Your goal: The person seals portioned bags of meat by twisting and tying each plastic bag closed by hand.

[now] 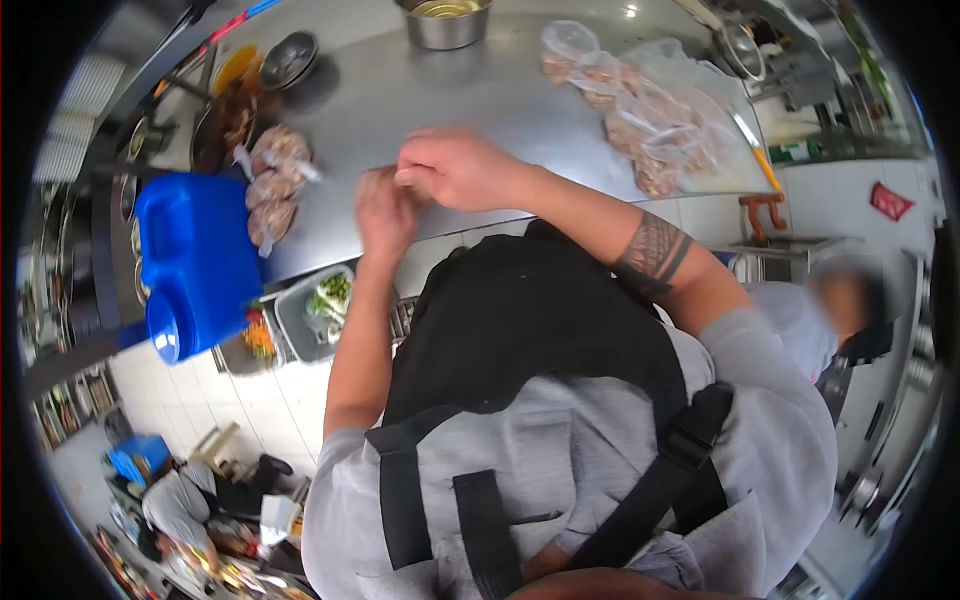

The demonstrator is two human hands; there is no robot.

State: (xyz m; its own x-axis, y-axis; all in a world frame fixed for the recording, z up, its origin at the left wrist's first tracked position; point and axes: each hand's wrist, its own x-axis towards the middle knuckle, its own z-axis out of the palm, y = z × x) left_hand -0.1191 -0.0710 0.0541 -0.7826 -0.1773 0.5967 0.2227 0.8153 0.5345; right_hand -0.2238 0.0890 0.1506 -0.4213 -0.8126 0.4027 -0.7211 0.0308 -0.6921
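Note:
My left hand (385,212) and my right hand (455,168) meet above the near edge of the steel table (400,95). The fingers of both are closed and pressed together. Whatever lies between them, if anything, is hidden by the fingers and slightly blurred. Left of my hands, knotted clear plastic bags of pale pink meat pieces (275,185) lie in a short row. A larger group of clear bags with similar pieces (655,120) spreads over the right side of the table.
A blue jerrycan (195,265) stands by the left edge. A metal pot (445,25) sits at the back, a dark bowl (290,60) back left. A knife with an orange handle (765,165) lies at the right. Below are vegetable bins (315,315). Two other people are nearby.

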